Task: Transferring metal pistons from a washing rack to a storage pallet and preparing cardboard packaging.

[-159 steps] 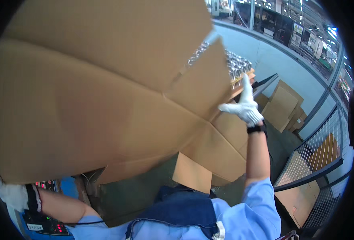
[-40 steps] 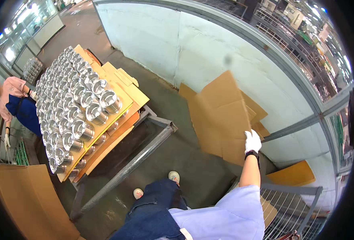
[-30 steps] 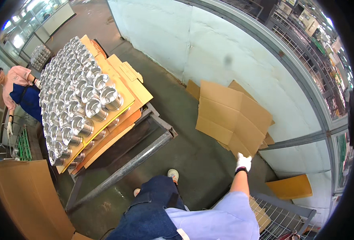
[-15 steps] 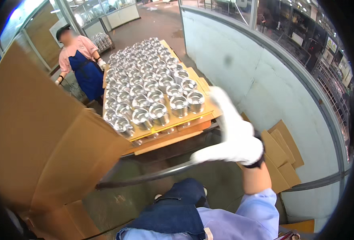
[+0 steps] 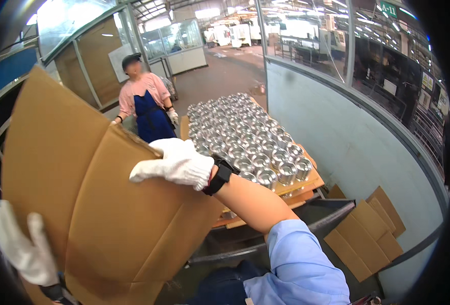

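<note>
A large folded cardboard sheet (image 5: 118, 218) stands upright before me on the left, with vertical creases. My right hand (image 5: 176, 162), in a white glove, is closed over its upper edge, the thumb on the near face and the fingertips partly hidden. At the sheet's left side is my white-gloved left hand (image 5: 24, 249), slightly blurred. Its thumb and fingers are spread, and whether it touches the cardboard is unclear. Beyond the sheet, many shiny metal cylinders (image 5: 260, 160) stand in rows on a cardboard-topped stack (image 5: 314, 180).
A person (image 5: 151, 109) in a pink shirt and blue apron stands past the sheet, near the stack's left side. Flat cardboard pieces (image 5: 365, 239) lean by the pale partition wall (image 5: 347, 132) on the right. A dark metal bar (image 5: 230, 256) curves across below the stack.
My right hand has swung left from beside the stack onto the cardboard's upper edge. My left hand has come into sight at lower left. The view has tilted up and turned left.
</note>
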{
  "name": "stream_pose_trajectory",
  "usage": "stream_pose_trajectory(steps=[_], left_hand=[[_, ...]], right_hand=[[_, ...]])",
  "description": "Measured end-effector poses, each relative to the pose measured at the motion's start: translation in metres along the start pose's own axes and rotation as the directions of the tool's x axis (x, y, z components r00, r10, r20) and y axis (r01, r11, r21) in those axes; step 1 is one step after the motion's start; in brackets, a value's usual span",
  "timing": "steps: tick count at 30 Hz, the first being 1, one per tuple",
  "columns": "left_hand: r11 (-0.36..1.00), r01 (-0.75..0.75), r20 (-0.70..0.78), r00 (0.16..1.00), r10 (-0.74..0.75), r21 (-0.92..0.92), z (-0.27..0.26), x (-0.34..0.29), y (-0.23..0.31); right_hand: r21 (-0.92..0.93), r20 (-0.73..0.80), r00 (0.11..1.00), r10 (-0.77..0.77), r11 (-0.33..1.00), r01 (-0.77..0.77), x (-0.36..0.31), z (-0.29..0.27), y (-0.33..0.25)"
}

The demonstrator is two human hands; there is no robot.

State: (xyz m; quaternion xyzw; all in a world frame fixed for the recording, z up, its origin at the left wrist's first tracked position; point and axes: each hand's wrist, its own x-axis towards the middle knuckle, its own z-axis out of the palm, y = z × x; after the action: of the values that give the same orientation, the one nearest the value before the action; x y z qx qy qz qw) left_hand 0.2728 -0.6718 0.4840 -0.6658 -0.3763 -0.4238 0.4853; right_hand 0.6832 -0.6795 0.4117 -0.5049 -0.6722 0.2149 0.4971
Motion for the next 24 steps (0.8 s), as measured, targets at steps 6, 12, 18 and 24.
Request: stream_pose_trajectory(steps=[6,12,18,24], left_hand=[[0.931,-0.364,0.108,0.925,0.365,-0.028,0.031,-0.081,0.036],[0.981,-0.150,0.479,0.857,0.191,-0.122,0.002,-0.132,0.025],[0.984,0.061,0.662,0.747,0.064,-0.165,0.006,-0.156,0.039],[0.945,0.092,0.688,0.708,0.159,-0.313,0.035,-0.170,0.081]], right_hand=[[0.345,-0.184,0.955,0.234,0.925,-0.160,0.067,-0.045,0.076],[0.595,-0.605,0.641,0.472,0.803,-0.030,0.054,-0.134,0.185],[0.662,-0.730,0.416,0.542,0.710,0.239,0.032,-0.155,0.289],[0.732,-0.635,0.387,0.669,0.681,0.024,-0.028,-0.134,0.380]])
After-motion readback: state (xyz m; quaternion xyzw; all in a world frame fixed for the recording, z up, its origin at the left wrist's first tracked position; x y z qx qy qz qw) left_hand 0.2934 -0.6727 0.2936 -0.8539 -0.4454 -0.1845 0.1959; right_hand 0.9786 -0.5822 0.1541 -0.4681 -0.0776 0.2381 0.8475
